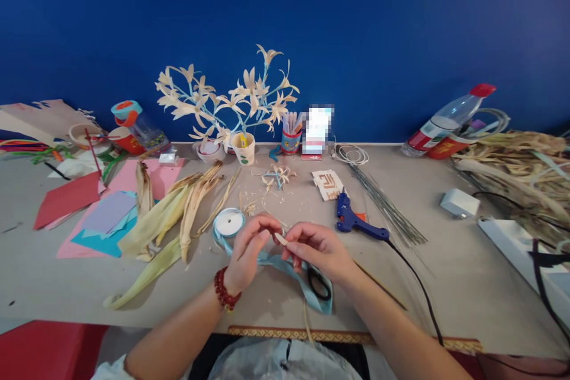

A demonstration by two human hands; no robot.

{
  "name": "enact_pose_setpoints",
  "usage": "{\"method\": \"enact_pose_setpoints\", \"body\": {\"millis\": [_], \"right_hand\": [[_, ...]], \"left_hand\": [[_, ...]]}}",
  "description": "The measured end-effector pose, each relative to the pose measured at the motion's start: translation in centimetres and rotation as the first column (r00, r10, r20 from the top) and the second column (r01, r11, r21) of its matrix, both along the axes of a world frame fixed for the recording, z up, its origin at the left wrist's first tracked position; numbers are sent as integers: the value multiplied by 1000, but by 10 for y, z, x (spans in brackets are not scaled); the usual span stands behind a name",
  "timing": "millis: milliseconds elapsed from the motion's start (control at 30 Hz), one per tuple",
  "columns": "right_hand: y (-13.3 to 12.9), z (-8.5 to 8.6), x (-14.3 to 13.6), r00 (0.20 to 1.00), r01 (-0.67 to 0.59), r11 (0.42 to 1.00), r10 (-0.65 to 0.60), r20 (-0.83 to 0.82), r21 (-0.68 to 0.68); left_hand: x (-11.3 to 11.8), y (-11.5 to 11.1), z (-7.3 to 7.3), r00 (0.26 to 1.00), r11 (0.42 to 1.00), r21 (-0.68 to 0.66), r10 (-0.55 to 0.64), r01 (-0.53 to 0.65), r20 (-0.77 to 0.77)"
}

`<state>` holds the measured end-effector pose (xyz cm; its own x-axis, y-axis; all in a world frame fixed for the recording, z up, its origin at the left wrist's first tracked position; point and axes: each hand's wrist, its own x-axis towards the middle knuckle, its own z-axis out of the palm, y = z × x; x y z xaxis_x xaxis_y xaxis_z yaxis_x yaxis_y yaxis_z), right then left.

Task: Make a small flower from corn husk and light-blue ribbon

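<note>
Near the table's front middle, a small pale husk piece (281, 239) is pinched between the thumb and fingers of my right hand (317, 249). My left hand (255, 249), with a red bead bracelet (226, 290) at the wrist, is curled close to its other side; its thumb and index finger are apart, and whether they touch the piece is unclear. Light blue ribbon (280, 262) runs under both hands from a white spool (229, 222). Black scissor handles (319, 284) lie beside my right wrist. Dried husks (192, 214) lie to the left.
A blue glue gun (358, 222) with a black cable lies right of my hands, near wires (387, 205). Husk flowers (249, 92) stand in a paper cup (243, 149) at the back. A bottle (439, 127) and power strip (512, 249) are at right, coloured paper (107, 214) at left.
</note>
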<state>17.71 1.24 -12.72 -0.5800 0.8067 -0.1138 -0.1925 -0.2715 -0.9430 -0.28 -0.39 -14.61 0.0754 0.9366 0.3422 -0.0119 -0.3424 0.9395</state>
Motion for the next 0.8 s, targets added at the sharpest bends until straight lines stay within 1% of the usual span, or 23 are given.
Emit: {"method": "enact_pose_setpoints", "body": {"millis": [67, 167, 233, 300, 367, 433, 500, 600, 700, 800], "right_hand": [[0, -1, 0, 1000, 1, 1000, -1, 19, 15], [1, -3, 0, 1000, 0, 1000, -1, 30, 26], [1, -2, 0, 1000, 0, 1000, -1, 31, 19], [2, -1, 1, 999, 14, 1000, -14, 30, -4], [3, 1, 2, 998, 56, 998, -55, 22, -27], [4, 3, 3, 994, 109, 993, -109, 8, -43], [5, 4, 2, 991, 134, 990, -135, -17, -52], [2, 4, -3, 994, 98, 995, -100, -39, -33], [-2, 2, -7, 996, 92, 996, -91, -10, 17], [-4, -1, -8, 996, 92, 995, -93, 5, 27]], "left_hand": [[1, 2, 0, 982, 986, -129, -79, 101, 170], [2, 4, 1, 933, 923, -285, -161, 258, 323], [2, 4, 3, 902, 874, -361, -174, 326, 394], [2, 5, 5, 878, 835, -406, -175, 372, 446], [2, 6, 6, 859, 812, -428, -166, 398, 484], [2, 7, 6, 846, 809, -425, -157, 406, 510], [2, 8, 6, 834, 812, -413, -153, 412, 531], [2, 7, 5, 824, 804, -421, -143, 420, 548], [3, 5, 4, 831, 781, -457, -137, 425, 539], [4, 5, 4, 815, 750, -463, -173, 473, 552]]}}
